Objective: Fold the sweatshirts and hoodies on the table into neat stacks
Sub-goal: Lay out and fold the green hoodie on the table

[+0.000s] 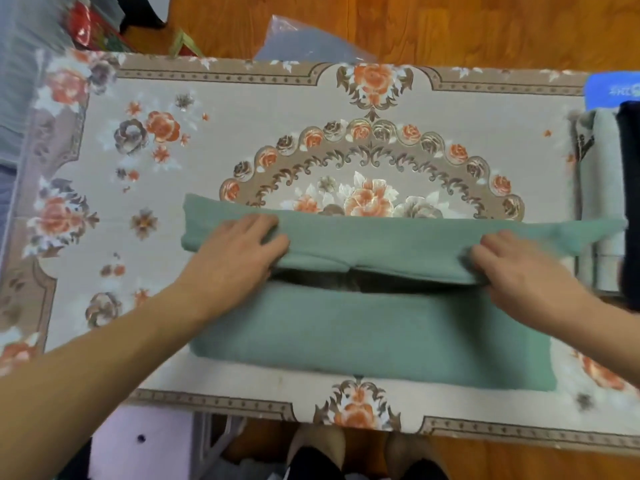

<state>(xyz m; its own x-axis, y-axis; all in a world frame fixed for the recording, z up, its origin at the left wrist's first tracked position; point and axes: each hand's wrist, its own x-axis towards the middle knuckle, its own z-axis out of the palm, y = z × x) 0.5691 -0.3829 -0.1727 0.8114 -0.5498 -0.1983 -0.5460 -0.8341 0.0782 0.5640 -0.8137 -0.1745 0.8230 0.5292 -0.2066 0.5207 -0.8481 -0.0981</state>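
Both hands, left (239,247) and right (519,268), grip the folded upper edge of a green sweatshirt (374,327). It lies on the floral table (242,109), near folded garments (604,202).

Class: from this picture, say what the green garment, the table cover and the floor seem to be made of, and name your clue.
Green garment: probably soft fleece or knit; matt, fuzzy surface, thick folds.
Table cover: perhaps printed cloth or vinyl; flat flower pattern, unclear which.
Floor: wood or wood-look boards; orange-brown grain, slight sheen.
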